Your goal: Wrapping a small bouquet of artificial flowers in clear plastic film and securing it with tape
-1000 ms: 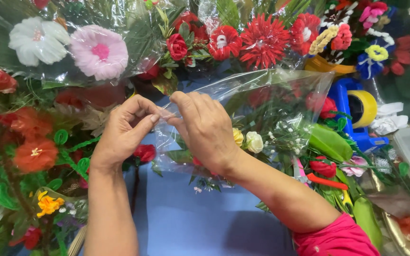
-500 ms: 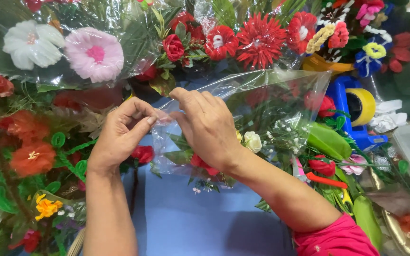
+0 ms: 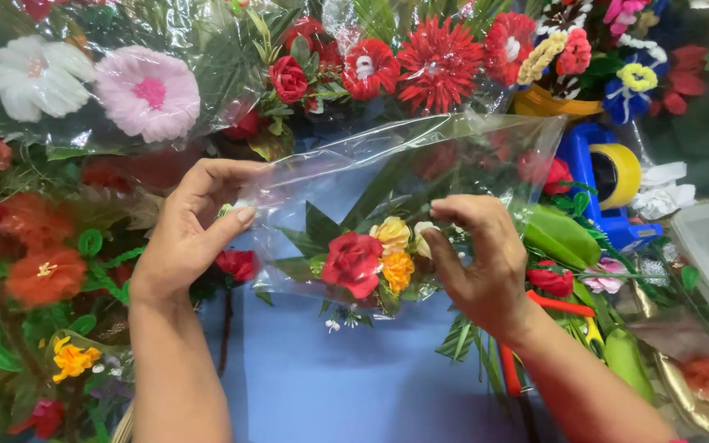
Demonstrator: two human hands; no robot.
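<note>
Across the lower middle of the frame lies a blue table surface [image 3: 346,385], ringed on three sides by artificial flowers. Along the top edge runs a row of wrapped bouquets: a white flower [image 3: 30,74] and a pink flower [image 3: 148,92] at upper left under film, then a spiky red flower [image 3: 439,61] at top centre. Down the left edge, orange and red blooms [image 3: 43,275] crowd among green loops.

At the centre, a clear plastic sleeve [image 3: 445,160] stretches from middle left up toward upper right, with a small bouquet [image 3: 371,258] inside it: a red rose beside yellow and orange buds, backed by dark green leaves.

At upper right stands a blue tape dispenser [image 3: 588,176] holding a yellow tape roll [image 3: 621,176]; below it, toward the right edge, is a green pod shape [image 3: 560,238].

Left of centre, the left hand [image 3: 186,238] pinches the sleeve's left edge between thumb and fingers, closed on the film. Right of centre, the right hand [image 3: 478,262] grips the sleeve beside the buds, thumb and fingers curled narrowly onto the plastic. Just below that wrist, a red-handled tool [image 3: 509,369] lies on the table among green leaves.
</note>
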